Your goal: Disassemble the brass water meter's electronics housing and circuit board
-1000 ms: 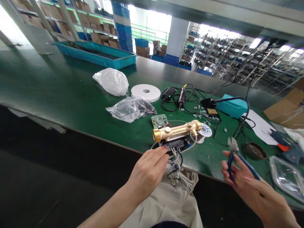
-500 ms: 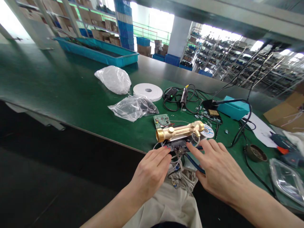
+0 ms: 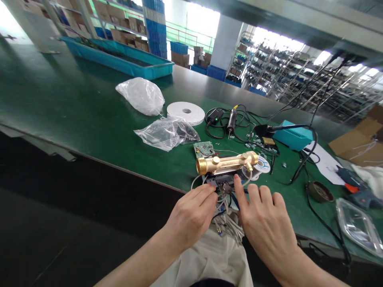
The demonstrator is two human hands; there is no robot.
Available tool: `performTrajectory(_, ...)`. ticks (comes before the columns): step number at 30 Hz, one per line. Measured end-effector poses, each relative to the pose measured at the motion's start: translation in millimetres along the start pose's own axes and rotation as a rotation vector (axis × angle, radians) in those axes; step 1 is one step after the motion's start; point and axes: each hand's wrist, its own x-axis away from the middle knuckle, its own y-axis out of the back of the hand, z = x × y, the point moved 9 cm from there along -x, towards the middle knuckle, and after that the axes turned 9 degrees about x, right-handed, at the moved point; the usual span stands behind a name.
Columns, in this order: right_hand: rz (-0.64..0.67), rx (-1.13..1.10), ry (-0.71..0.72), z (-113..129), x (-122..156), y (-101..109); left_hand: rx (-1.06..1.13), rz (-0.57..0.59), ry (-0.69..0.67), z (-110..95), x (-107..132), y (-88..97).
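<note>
A brass pipe fitting (image 3: 227, 163) with threaded ends lies at the bench's front edge, on a dark housing (image 3: 221, 180). My left hand (image 3: 191, 211) is closed, its fingertips pinching the housing's near left edge. My right hand (image 3: 265, 219) curls over blue-handled pliers (image 3: 235, 202); their metal head sits by the wires in front of the housing, and the handles are mostly hidden under the palm. Its index finger stretches forward and touches the housing's right part. A bundle of grey and white wires (image 3: 231, 227) hangs below, over my lap.
Behind the fitting are a green circuit board (image 3: 204, 150), a solder spool (image 3: 259, 166), a white tape roll (image 3: 186, 113) and plastic bags (image 3: 167, 133). An electric screwdriver (image 3: 231, 120) lies farther back. Cables, a small round bowl (image 3: 320, 192) and a clear tray (image 3: 357, 225) are to the right.
My right hand has turned more upright and moved slightly left, its index finger now straighter on the housing. Less of the blue handles shows. My left hand stays at the housing's edge.
</note>
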Motion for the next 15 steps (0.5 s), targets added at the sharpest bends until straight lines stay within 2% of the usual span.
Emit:
performTrajectory(8, 0.064, -0.144, -0.128, 3.8, 18.5, -23.3, 0.009, -0.001, -0.014, 0.2, -2.4, 1.1)
performTrajectory(15, 0.031, -0.304, -0.226, -1.1, 25.4, -33.0, -0.058, 0.030, -0.009, 2.8, -4.7, -0.7)
